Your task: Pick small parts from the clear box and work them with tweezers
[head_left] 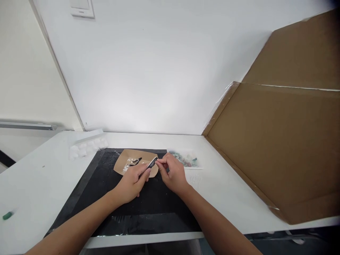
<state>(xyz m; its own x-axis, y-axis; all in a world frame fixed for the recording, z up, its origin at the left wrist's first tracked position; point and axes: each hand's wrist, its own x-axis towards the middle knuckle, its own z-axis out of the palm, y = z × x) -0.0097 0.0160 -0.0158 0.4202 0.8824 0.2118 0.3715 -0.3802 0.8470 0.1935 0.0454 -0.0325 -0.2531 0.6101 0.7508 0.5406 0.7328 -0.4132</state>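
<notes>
My left hand rests on a black mat and grips a thin dark strip whose pale tip points up and right. My right hand is closed in a pinch at that tip, fingers pressed together on it. Just behind both hands lies a brown paper tray with small white and dark bits in it.
A clear bag of greenish small parts lies right of the tray. A white plastic blister tray sits at the back left. A large cardboard sheet leans along the right. A small green item lies at the far left on the white table.
</notes>
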